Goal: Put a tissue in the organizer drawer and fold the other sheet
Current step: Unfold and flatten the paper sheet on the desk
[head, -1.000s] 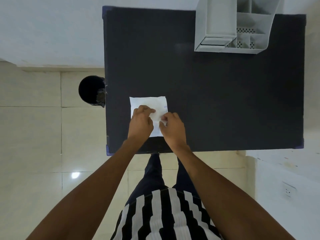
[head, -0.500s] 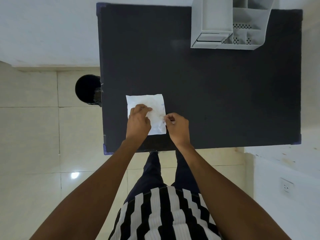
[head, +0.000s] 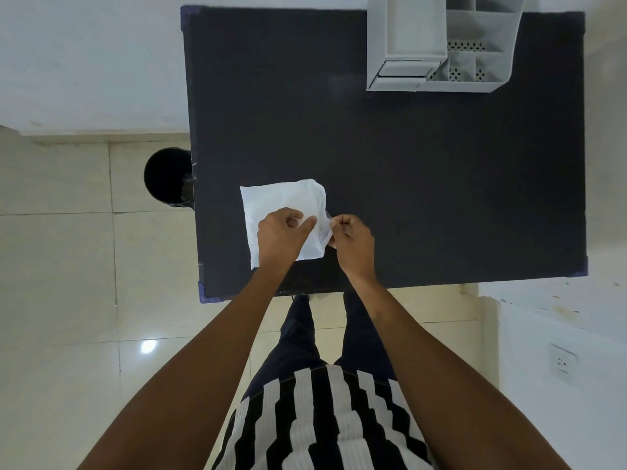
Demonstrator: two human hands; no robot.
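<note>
A white tissue (head: 285, 201) lies near the front left of the black table (head: 424, 181). My left hand (head: 281, 237) rests on the tissue's near part, thumb and fingers pressing it down. My right hand (head: 351, 244) pinches the tissue's right edge between thumb and forefinger and lifts a thin layer slightly off the rest. The white plastic organizer (head: 437, 45) stands at the table's far right, its drawer front (head: 402, 71) facing me and looking shut. Whether the tissue is one sheet or two stacked sheets is unclear.
A black round bin (head: 166, 178) stands on the tiled floor against the table's left edge. A white wall runs behind the table. A wall socket (head: 563, 362) sits low at the right. My striped shirt and dark trousers fill the bottom middle.
My right hand has slid from the tissue's middle to its right edge and pinched it, raising that edge. The left hand stays pressing on the tissue.
</note>
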